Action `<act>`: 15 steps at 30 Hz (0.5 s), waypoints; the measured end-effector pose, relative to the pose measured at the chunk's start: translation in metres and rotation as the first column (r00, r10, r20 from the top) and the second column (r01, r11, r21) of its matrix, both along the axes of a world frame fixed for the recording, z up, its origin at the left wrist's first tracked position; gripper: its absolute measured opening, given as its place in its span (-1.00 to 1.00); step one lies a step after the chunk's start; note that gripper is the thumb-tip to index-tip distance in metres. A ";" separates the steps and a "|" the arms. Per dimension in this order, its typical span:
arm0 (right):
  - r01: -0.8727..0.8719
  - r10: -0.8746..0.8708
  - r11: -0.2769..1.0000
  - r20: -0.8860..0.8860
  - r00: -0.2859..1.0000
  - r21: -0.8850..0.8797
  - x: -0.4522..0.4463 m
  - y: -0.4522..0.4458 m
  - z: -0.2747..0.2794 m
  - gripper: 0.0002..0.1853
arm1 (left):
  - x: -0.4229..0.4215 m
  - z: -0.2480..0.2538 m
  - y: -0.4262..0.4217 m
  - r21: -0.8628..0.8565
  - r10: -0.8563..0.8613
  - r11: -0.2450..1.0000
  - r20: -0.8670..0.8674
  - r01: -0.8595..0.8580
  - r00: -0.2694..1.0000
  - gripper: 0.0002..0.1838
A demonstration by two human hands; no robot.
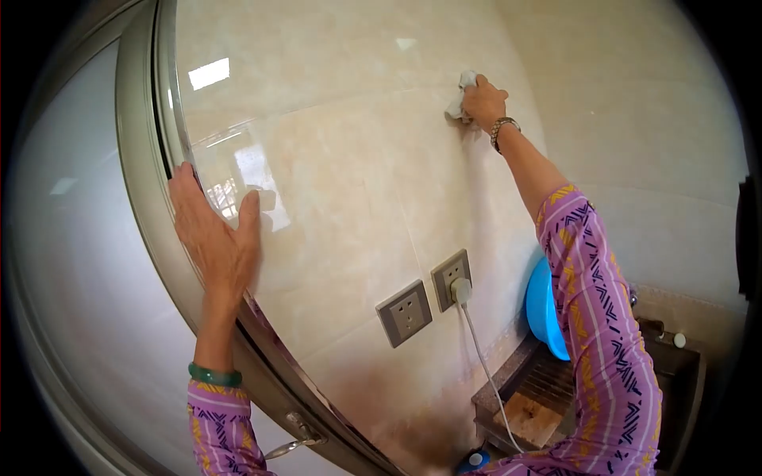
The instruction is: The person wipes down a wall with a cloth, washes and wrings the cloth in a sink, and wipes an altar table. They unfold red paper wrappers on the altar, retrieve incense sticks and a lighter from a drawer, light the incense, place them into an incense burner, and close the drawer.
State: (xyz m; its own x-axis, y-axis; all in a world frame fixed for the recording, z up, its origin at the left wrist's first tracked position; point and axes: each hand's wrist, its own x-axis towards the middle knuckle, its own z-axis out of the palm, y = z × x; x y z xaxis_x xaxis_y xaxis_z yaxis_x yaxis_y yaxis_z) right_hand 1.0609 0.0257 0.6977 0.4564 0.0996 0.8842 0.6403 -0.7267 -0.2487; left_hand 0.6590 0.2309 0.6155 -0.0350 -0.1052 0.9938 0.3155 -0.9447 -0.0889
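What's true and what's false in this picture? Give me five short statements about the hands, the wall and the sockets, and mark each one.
1. The right hand holds a pale cloth against the wall. True.
2. The left hand also grips a cloth. False: it is spread open at the door frame.
3. A plug sits in the socket nearer the blue basin. True.
4. The other socket has a plug in it too. False: nothing is plugged into it.
5. A green bangle circles the left wrist. True.
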 end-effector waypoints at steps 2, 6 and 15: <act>0.065 -0.057 0.998 0.226 0.972 -0.026 -0.026 0.016 0.015 -0.67 | 0.005 -0.003 0.008 0.008 0.028 1.000 0.023 -0.028 0.999 -0.16; -0.588 0.306 0.757 0.639 0.705 0.286 -0.137 0.077 0.054 -0.58 | 0.005 -0.002 0.006 -0.023 -0.083 0.996 0.016 0.084 0.996 -0.15; -0.756 0.537 0.632 0.799 0.271 -0.169 -0.263 0.132 0.097 -0.84 | 0.001 -0.006 0.008 -0.038 -0.102 0.994 0.021 0.102 0.995 -0.16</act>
